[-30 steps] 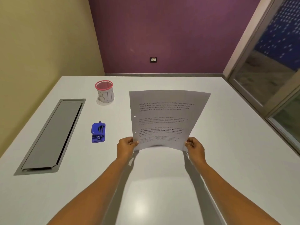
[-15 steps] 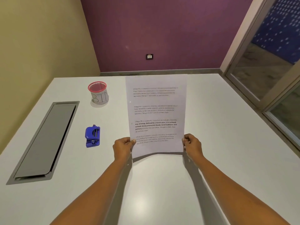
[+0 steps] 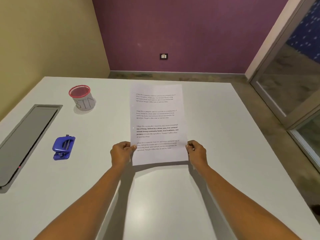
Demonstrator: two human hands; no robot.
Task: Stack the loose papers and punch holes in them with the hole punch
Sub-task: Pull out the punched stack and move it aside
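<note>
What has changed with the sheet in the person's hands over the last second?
The paper was swung from leaning to the right to straight, its long edges now pointing away from the person. The left hand and right hand moved with it and still pinch its lower side edges; nothing was taken up or let go. The punch and cup stayed put on the table.

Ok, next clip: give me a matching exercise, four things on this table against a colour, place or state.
1 papers
2 hole punch
3 cup
4 grey hatch

A blue, lying left of the papers
B red rim, far left
C gripped by the left hand and right hand
D set into the table

Pairs: 1-C, 2-A, 3-B, 4-D
</note>
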